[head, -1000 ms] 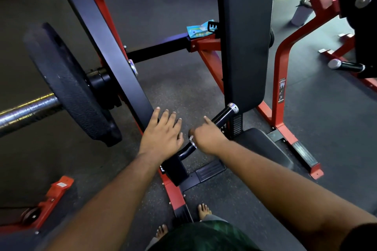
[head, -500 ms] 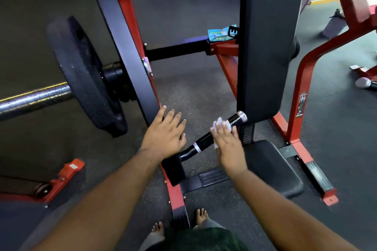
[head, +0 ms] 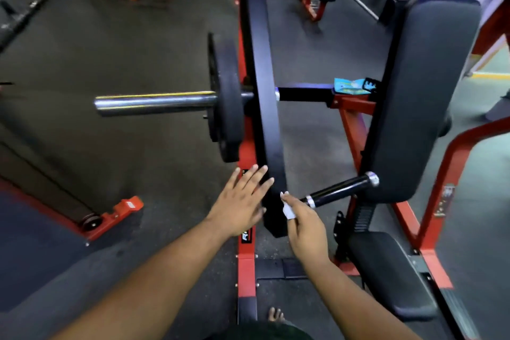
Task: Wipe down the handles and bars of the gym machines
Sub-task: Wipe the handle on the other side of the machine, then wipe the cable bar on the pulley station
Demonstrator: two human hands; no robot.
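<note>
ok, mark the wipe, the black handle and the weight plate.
wipe (head: 287, 210), head view, white fold between the right fingers.
black handle (head: 340, 191), head view, mid-grip.
weight plate (head: 225, 107), head view, rim face.

white wipe: mostly hidden inside the right hand, only a small fold shows
black lever arm: top cut off by the upper edge
small blue packet: print too blurred to read
bare foot: partly hidden by dark green clothing
</note>
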